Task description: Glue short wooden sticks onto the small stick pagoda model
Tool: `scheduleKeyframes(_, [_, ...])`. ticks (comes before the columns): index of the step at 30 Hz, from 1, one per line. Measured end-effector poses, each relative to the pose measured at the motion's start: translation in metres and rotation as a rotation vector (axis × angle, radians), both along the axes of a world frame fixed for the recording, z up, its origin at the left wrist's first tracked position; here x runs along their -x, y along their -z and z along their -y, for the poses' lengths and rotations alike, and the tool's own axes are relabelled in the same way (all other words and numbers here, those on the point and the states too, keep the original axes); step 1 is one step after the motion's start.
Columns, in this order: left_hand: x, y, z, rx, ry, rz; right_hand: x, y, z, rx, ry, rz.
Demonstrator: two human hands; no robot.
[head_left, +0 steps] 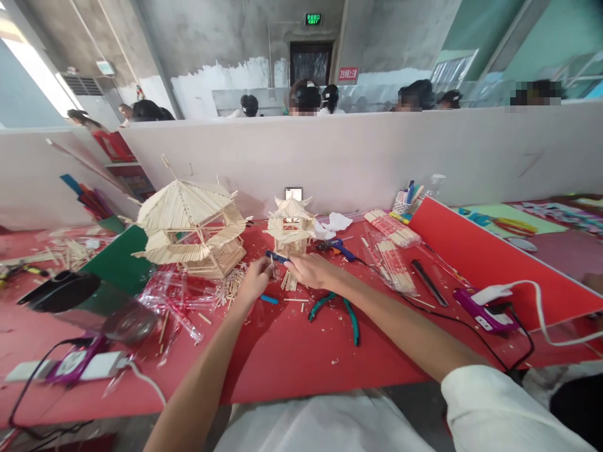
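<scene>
My left hand (257, 277) is closed in a pinch, with a short wooden stick (272, 270) at its fingertips. Against the fingers of my right hand (308, 270) lies a slim dark blue pen-shaped tool (277, 257); its exact kind is too small to tell. Both hands are close together over the table. Just behind them stands a small wooden stick pagoda model (292, 226). Loose sticks (289, 280) lie between the hands and in front of the model. Nearer me are a small blue piece (269, 300) and green-handled pliers (352, 320).
A larger stick pavilion (188, 220) stands at left, beside plastic wrappers (176, 292) and a clear bottle (108, 307). Right are a blue glue gun (340, 248), stick packs (396, 263), a black marker-like rod (429, 282), a purple power strip (485, 311) and a leaning red board (499, 263).
</scene>
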State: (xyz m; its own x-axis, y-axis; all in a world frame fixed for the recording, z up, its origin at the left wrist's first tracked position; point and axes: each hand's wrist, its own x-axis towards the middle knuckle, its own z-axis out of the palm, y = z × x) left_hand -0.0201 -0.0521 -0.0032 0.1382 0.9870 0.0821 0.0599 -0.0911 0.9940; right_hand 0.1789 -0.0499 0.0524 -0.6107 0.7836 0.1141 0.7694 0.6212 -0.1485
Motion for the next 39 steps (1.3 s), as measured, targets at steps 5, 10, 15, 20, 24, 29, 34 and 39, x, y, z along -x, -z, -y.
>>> scheduleKeyframes(5, [0.015,0.003,-0.009,0.072,-0.048,0.021,0.019,0.009,-0.016,0.0,-0.06,0.008])
scheduleKeyframes(10, [0.022,0.01,-0.014,0.144,-0.045,0.048,0.028,0.022,-0.024,0.0,-0.067,0.019])
scheduleKeyframes(15, [0.029,0.011,-0.016,0.193,-0.044,0.059,0.025,0.025,-0.028,0.037,-0.072,0.041])
scheduleKeyframes(20, [0.029,0.001,-0.016,0.071,-0.139,0.144,0.008,0.016,-0.024,0.088,-0.014,0.015])
scheduleKeyframes(24, [0.021,-0.007,-0.01,-0.093,-0.187,0.298,-0.005,0.008,-0.011,0.189,0.045,-0.094])
scheduleKeyframes(29, [0.008,-0.009,-0.004,-0.083,-0.252,0.391,-0.007,0.006,0.006,0.231,0.124,-0.146])
scheduleKeyframes(34, [-0.002,-0.004,-0.004,-0.063,-0.296,0.408,-0.005,0.007,0.015,0.184,0.16,-0.137])
scheduleKeyframes(39, [-0.01,-0.003,-0.001,-0.086,-0.339,0.434,-0.007,0.006,0.018,0.171,0.167,-0.13])
